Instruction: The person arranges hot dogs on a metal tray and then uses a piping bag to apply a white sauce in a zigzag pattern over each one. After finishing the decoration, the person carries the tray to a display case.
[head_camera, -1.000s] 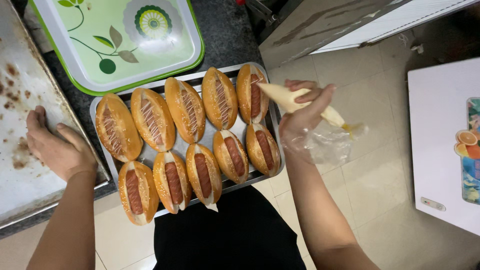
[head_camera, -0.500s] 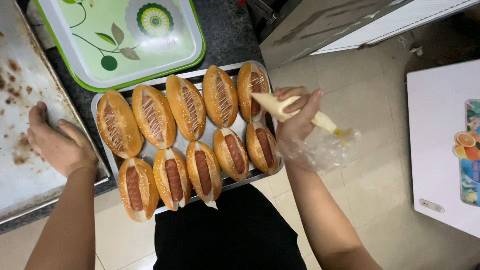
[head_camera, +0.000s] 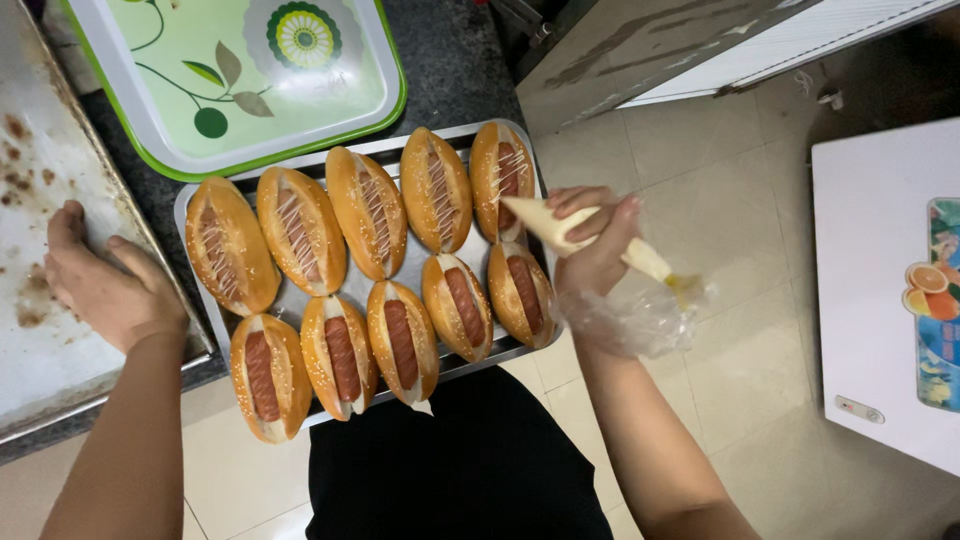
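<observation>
The right hand (head_camera: 592, 250) carried the cream-filled clear plastic piping bag (head_camera: 590, 238) leftward until its tip met the rightmost sesame sausage bun in the back row (head_camera: 502, 180), where fresh white zigzag lines had appeared on that bun's sausage.

The buns (head_camera: 365, 265) are golden-brown, speckled with pale sesame, each split over a reddish-brown sausage (head_camera: 340, 357) — the back row crossed by thin white zigzag lines. The piping bag (head_camera: 590, 235) is cream-yellow with clear, crinkled plastic behind. The metal tray (head_camera: 205, 300) is dull silver; the serving tray (head_camera: 240, 75) is white with a green rim, leaves and a round flower — the table (head_camera: 455, 60) speckled dark grey.
</observation>
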